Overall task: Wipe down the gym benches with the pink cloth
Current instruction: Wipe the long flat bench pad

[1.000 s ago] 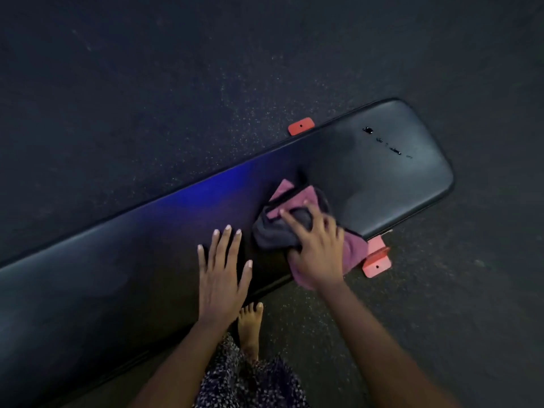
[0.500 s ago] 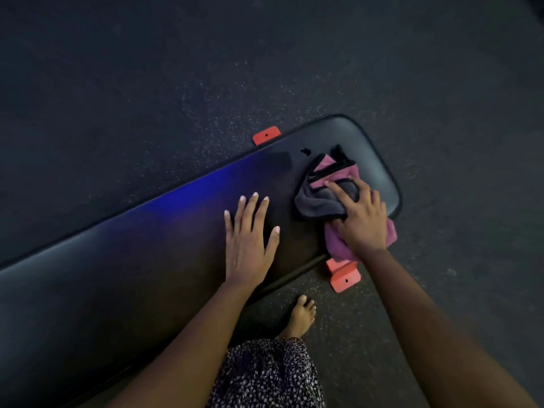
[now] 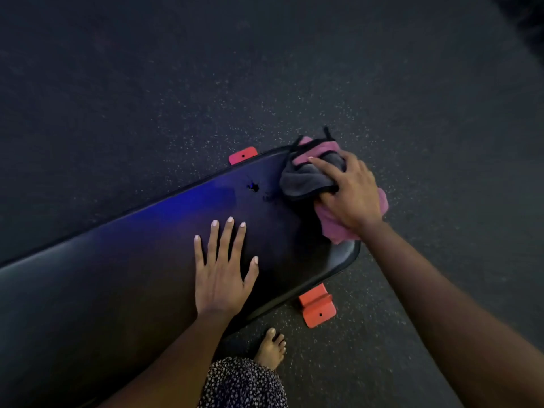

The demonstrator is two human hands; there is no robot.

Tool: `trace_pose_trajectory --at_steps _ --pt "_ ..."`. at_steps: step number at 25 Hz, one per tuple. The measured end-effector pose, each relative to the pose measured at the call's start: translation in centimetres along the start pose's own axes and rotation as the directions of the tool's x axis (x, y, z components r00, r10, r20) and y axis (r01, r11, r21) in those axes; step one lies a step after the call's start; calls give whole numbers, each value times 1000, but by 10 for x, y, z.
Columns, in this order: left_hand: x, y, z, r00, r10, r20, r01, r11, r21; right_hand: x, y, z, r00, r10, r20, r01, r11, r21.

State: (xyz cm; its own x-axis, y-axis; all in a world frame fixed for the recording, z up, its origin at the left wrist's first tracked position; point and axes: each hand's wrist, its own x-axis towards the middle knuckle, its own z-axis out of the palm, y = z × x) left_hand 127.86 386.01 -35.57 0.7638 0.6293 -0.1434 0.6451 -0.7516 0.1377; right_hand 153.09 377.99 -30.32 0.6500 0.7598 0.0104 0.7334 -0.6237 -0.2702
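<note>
Left end of the bench past the picture's edge; pink cloth partly beneath the right hand.

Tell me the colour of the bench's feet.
Orange-red, clearest on the near foot in the head view.

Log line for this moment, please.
phase: wipe | right hand grips pink cloth at gym bench end | left hand flat on bench

A long black padded bench runs diagonally across a dark speckled floor, with blue light glinting on its top. There is a small tear near its rounded end. A left hand lies flat on the pad. A bunched pink and grey cloth overhangs that end, gripped by a right hand. The bench's orange feet and a bare foot rest on the floor.
</note>
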Motion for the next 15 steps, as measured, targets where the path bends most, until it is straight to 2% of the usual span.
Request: trace_pose_trajectory --at_steps 2,5,7,10,13,15 --pt "0 0 1 1000 -3 17 3 1000 22 -1 -42 5 989 -142 -32 141 990 -13" --pt "0 0 3 999 -3 43 1 999 33 -1 -103 39 929 -329 170 344 936 -69" --pt "1 -1 3 999 -7 44 4 999 49 7 -105 55 905 -382 188 409 904 -127" --pt "0 -1 2 1000 7 12 -7 999 34 29 -69 48 940 -300 160 328 925 -191" --pt "0 -2 3 1000 8 -18 -8 1000 17 51 -48 35 996 -63 55 72 978 -198" --pt "-1 -2 3 1000 12 -18 -12 1000 21 72 -40 33 990 90 110 -72 985 -160"
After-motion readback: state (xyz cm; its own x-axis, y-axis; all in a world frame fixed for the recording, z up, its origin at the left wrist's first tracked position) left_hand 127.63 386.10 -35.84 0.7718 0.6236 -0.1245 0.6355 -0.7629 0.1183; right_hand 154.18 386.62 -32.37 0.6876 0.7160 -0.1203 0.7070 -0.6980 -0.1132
